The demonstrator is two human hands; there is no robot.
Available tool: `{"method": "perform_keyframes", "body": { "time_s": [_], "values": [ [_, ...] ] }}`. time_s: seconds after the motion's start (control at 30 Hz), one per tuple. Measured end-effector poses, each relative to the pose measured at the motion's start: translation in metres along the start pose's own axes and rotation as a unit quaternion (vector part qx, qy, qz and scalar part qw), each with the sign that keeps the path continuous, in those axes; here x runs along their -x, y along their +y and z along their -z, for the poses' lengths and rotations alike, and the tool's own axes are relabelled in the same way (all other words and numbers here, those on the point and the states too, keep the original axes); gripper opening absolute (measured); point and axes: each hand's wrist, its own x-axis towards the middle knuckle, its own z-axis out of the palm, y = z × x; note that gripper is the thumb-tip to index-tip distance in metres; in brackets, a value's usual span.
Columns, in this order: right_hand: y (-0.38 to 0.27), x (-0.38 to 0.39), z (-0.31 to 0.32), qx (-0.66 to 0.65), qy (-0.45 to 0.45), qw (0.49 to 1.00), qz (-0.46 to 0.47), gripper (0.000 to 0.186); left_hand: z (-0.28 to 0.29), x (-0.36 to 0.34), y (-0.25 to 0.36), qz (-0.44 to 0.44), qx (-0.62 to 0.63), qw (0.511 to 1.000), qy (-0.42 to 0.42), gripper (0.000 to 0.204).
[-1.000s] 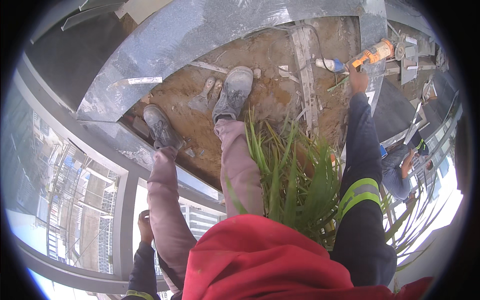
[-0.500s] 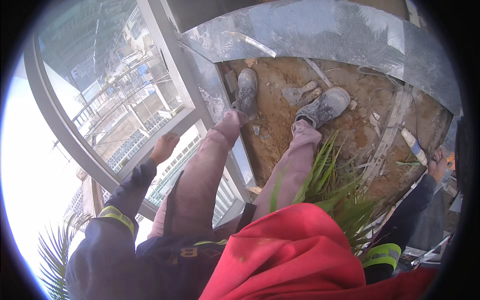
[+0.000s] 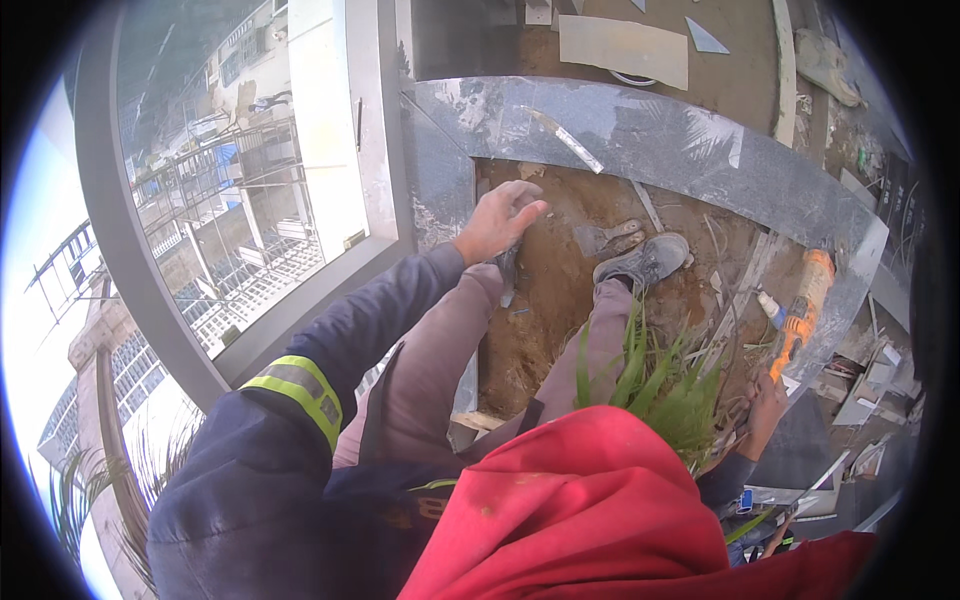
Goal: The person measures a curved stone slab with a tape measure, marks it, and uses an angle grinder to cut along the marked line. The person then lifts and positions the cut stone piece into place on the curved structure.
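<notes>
In my right hand (image 3: 765,402), off to the right, is an orange caulking gun (image 3: 798,328); my fingers wrap round its handle end and its barrel points away from me. The gun's far end overlaps the curved grey stone ledge (image 3: 690,125). My left hand (image 3: 497,222) reaches forward, empty, fingers loosely bent and apart, above my left shoe near the ledge's inner corner. Beneath it lies brown soil (image 3: 545,330). A white and blue tube (image 3: 770,308) rests on the soil just left of the gun.
A large grey window frame (image 3: 395,150) stands close on my left. Green palm leaves (image 3: 650,390) rise beside my right leg. A scraper-like tool (image 3: 605,238) lies by my right shoe (image 3: 645,262). A pale strip (image 3: 565,140) lies across the ledge; debris (image 3: 865,390) is scattered at right.
My left hand has moved from beside the window frame forward and right, over the soil. My right hand has drawn nearer me, and the caulking gun has come fully into view.
</notes>
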Motion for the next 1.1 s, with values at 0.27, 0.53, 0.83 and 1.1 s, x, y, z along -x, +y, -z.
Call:
{"method": "perform_keyframes", "body": {
  "time_s": [0.27,0.53,0.83,1.1],
  "values": [
    [-0.059,0.153,-0.283,0.104,-0.346,0.933,-0.008,0.009,-0.020,-0.019,-0.005,-0.001,0.601,0.798,-0.043,0.075],
    [0.018,0.206,-0.489,0.135,-0.504,0.853,-0.002,0.028,0.143,0.029,-0.181,0.064,0.773,0.631,-0.022,0.068],
    [0.087,0.206,-0.566,0.478,-0.295,0.777,0.285,0.068,0.127,0.042,-0.231,0.104,0.653,0.733,0.159,0.055],
    [0.115,0.173,-0.594,0.459,-0.277,0.810,0.235,0.052,0.093,0.022,-0.279,0.105,0.698,0.695,0.132,0.052]
  ]
}}
